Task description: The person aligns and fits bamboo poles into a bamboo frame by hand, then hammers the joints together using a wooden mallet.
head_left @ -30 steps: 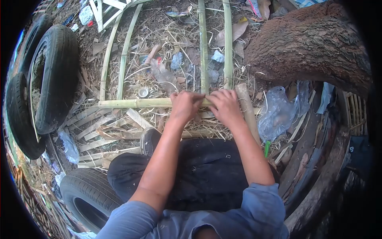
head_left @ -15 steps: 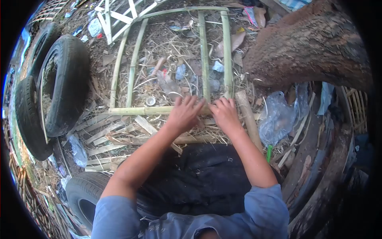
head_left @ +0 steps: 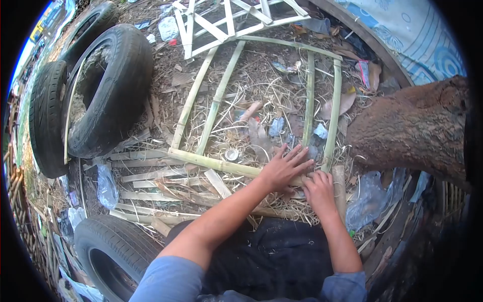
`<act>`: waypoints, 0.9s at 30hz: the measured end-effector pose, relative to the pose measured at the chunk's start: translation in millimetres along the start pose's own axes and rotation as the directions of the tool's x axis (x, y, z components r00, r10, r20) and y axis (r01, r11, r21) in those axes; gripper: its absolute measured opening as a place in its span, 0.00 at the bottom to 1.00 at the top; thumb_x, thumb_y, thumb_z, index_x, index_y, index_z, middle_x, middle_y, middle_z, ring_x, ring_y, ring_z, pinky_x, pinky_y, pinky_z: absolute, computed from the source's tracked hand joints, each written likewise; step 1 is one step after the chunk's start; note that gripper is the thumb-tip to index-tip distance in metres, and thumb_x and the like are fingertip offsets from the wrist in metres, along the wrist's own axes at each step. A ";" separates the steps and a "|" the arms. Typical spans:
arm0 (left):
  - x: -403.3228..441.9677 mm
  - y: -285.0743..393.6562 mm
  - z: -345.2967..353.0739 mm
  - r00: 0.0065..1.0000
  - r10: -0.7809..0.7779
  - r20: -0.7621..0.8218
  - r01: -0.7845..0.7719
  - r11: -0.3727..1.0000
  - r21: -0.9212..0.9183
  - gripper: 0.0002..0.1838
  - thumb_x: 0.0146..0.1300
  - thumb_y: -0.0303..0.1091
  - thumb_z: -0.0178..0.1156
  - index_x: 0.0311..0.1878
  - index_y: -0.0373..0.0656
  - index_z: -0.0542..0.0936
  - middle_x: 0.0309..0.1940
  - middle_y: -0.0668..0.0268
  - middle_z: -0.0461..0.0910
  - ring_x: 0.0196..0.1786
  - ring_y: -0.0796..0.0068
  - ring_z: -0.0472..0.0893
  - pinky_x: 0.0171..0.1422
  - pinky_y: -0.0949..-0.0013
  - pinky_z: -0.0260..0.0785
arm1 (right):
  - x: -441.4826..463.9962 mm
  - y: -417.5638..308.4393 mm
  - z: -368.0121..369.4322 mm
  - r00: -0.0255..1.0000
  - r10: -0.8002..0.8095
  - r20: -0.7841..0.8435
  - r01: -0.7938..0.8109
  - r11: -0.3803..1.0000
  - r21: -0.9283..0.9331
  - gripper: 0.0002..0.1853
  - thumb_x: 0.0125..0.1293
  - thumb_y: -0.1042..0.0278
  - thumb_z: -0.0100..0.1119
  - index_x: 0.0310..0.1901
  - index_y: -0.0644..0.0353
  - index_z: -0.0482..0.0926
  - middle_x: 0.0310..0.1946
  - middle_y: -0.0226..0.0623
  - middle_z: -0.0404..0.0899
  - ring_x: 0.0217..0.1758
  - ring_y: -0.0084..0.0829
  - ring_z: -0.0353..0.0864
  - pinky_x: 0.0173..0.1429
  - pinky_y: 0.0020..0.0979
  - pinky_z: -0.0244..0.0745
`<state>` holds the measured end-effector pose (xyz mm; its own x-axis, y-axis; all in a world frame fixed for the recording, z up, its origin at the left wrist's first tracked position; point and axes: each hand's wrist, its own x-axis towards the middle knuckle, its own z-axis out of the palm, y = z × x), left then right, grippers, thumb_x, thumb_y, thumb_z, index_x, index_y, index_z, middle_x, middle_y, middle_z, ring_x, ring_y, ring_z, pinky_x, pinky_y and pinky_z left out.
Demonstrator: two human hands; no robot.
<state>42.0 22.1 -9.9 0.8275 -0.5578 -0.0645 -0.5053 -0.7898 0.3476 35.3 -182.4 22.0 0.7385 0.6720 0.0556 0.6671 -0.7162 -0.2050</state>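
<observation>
A frame of pale green bamboo strips lies on the littered ground, with a thicker bamboo bar (head_left: 219, 163) along its near side. My left hand (head_left: 283, 170) rests over the right part of this bar with its fingers spread. Just to the right, my right hand (head_left: 318, 189) is at the bar's right end, its fingers bent and close together; what lies under them is hidden. Two upright strips, one of them the right strip (head_left: 332, 116), run away from the bar near my hands. The far strip (head_left: 289, 44) crosses their far ends.
Old tyres (head_left: 118, 90) stand at the left, and another tyre (head_left: 113, 246) lies at the lower left. A thick tree trunk (head_left: 412, 132) is at the right. A white strip lattice (head_left: 229, 22) lies beyond the frame. Plastic bags (head_left: 366, 199) and split bamboo (head_left: 151, 176) surround my legs.
The view has shifted, so the scene sits lower and further right, with more of the far side showing. My left hand has gone from bent fingers to spread ones over the bar.
</observation>
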 end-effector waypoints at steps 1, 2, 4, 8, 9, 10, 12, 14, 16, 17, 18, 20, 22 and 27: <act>-2.1 -3.9 3.2 1.000 -0.010 0.015 0.010 1.000 -0.012 0.69 0.40 0.69 0.74 0.83 0.62 0.47 0.84 0.57 0.45 0.85 0.55 0.48 0.84 0.37 0.38 | -1.2 1.3 1.7 0.999 0.009 0.033 -0.009 1.000 0.007 0.16 0.56 0.70 0.70 0.48 0.56 0.86 0.46 0.38 0.81 0.59 0.42 0.75 0.66 0.47 0.65; -1.5 -4.9 6.6 1.000 -0.010 -0.001 0.010 1.000 -0.014 0.69 0.40 0.69 0.74 0.83 0.62 0.47 0.84 0.57 0.45 0.85 0.55 0.48 0.84 0.37 0.38 | -0.9 1.9 1.0 0.999 0.002 0.032 -0.002 1.000 -0.007 0.16 0.56 0.70 0.70 0.48 0.56 0.86 0.46 0.38 0.81 0.59 0.42 0.75 0.66 0.47 0.65; -2.6 -4.8 5.4 0.997 -0.018 0.071 0.020 0.999 -0.037 0.69 0.40 0.69 0.75 0.83 0.63 0.46 0.84 0.57 0.43 0.84 0.54 0.48 0.83 0.35 0.39 | 1.8 -2.1 -1.5 0.998 -0.015 0.058 0.018 0.999 -0.045 0.18 0.56 0.71 0.69 0.50 0.56 0.86 0.46 0.38 0.81 0.59 0.42 0.75 0.66 0.47 0.65; -3.4 -6.1 -2.1 0.991 -0.035 0.126 0.040 0.998 -0.038 0.69 0.41 0.69 0.75 0.84 0.65 0.45 0.85 0.60 0.40 0.84 0.54 0.48 0.82 0.34 0.40 | 11.0 -13.7 -22.0 0.966 0.015 0.259 0.028 0.986 -0.163 0.22 0.52 0.66 0.74 0.51 0.56 0.85 0.48 0.38 0.80 0.61 0.42 0.75 0.66 0.46 0.65; -3.4 -7.0 -4.4 0.991 -0.029 0.134 0.034 0.999 -0.034 0.69 0.41 0.69 0.74 0.84 0.64 0.45 0.85 0.61 0.40 0.84 0.54 0.49 0.83 0.35 0.39 | 22.2 -21.4 -37.5 0.937 0.067 0.343 -0.021 0.990 -0.138 0.22 0.51 0.64 0.74 0.50 0.56 0.85 0.49 0.39 0.81 0.60 0.42 0.76 0.65 0.46 0.65; -2.6 -9.4 -3.2 0.992 -0.040 0.119 0.045 0.998 -0.040 0.69 0.41 0.69 0.74 0.84 0.64 0.45 0.85 0.61 0.40 0.84 0.54 0.49 0.83 0.35 0.39 | 35.0 -23.6 -44.1 0.936 0.055 0.347 -0.004 0.989 -0.147 0.22 0.51 0.64 0.74 0.50 0.56 0.85 0.49 0.39 0.81 0.60 0.42 0.76 0.65 0.46 0.65; -2.4 -11.9 0.9 0.988 -0.034 0.150 0.041 0.998 -0.042 0.68 0.43 0.68 0.74 0.83 0.61 0.46 0.85 0.62 0.39 0.84 0.54 0.48 0.83 0.35 0.38 | 61.9 -25.2 -51.4 0.976 0.015 0.219 -0.043 0.991 0.126 0.20 0.54 0.65 0.73 0.49 0.57 0.85 0.48 0.41 0.83 0.56 0.43 0.79 0.63 0.45 0.68; -4.6 -11.3 -1.9 0.995 -0.039 0.094 0.048 0.994 -0.098 0.65 0.44 0.69 0.73 0.83 0.58 0.50 0.84 0.62 0.43 0.84 0.55 0.48 0.84 0.36 0.35 | 115.7 -34.5 -48.9 0.990 0.073 0.120 -0.103 0.960 0.261 0.14 0.59 0.66 0.69 0.46 0.59 0.86 0.46 0.44 0.84 0.51 0.47 0.82 0.59 0.44 0.72; -0.3 -10.9 -4.9 0.966 -0.037 0.255 0.067 0.992 -0.110 0.66 0.42 0.68 0.75 0.83 0.62 0.50 0.84 0.66 0.45 0.85 0.56 0.45 0.85 0.37 0.34 | 179.1 -42.9 -32.4 0.995 0.074 0.073 -0.099 0.896 0.434 0.12 0.62 0.66 0.67 0.45 0.61 0.87 0.44 0.46 0.86 0.50 0.48 0.84 0.59 0.44 0.75; -5.1 -10.9 -7.8 0.981 -0.033 0.190 0.053 0.993 -0.102 0.67 0.41 0.69 0.75 0.83 0.61 0.51 0.83 0.67 0.50 0.85 0.57 0.45 0.85 0.37 0.32 | 211.0 -43.2 -16.8 0.999 0.042 0.011 -0.042 0.878 0.477 0.12 0.63 0.65 0.66 0.44 0.62 0.87 0.43 0.47 0.86 0.50 0.48 0.85 0.59 0.43 0.75; -5.1 -12.0 -8.5 0.983 -0.027 0.182 0.047 0.993 -0.107 0.67 0.41 0.69 0.75 0.83 0.61 0.51 0.83 0.67 0.50 0.85 0.57 0.45 0.85 0.37 0.32 | 242.7 -41.7 1.0 0.998 0.055 -0.012 -0.042 0.871 0.490 0.12 0.63 0.65 0.66 0.45 0.61 0.87 0.42 0.46 0.87 0.48 0.48 0.86 0.58 0.43 0.76; -2.7 -12.9 -9.2 0.974 -0.029 0.225 0.056 0.991 -0.117 0.68 0.39 0.73 0.74 0.82 0.57 0.53 0.83 0.66 0.51 0.85 0.58 0.46 0.85 0.37 0.32 | 300.0 -43.4 31.4 0.997 0.074 0.030 -0.080 0.938 0.337 0.12 0.62 0.65 0.66 0.44 0.60 0.88 0.39 0.44 0.88 0.44 0.48 0.87 0.57 0.44 0.77; -1.4 -14.2 0.2 0.969 -0.001 0.246 0.031 0.993 -0.118 0.69 0.37 0.77 0.71 0.81 0.53 0.56 0.82 0.64 0.54 0.84 0.57 0.48 0.85 0.36 0.31 | 334.8 -43.1 53.9 0.991 0.096 0.090 -0.110 0.979 0.170 0.10 0.61 0.66 0.66 0.42 0.59 0.88 0.37 0.43 0.88 0.42 0.48 0.88 0.56 0.45 0.78; 5.4 -14.2 30.4 0.993 -0.023 0.113 0.041 0.988 -0.152 0.71 0.36 0.80 0.69 0.81 0.50 0.57 0.80 0.63 0.59 0.83 0.57 0.52 0.85 0.36 0.27 | 346.5 -46.8 72.8 0.970 0.199 0.136 -0.172 0.967 -0.189 0.04 0.55 0.67 0.70 0.33 0.50 0.89 0.35 0.42 0.89 0.44 0.44 0.88 0.55 0.44 0.78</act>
<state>46.1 22.5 -43.6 0.8061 -0.5644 -0.1779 -0.4283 -0.7639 0.4828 252.8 97.7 -20.2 0.8361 0.5353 -0.1200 0.5367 -0.8435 -0.0226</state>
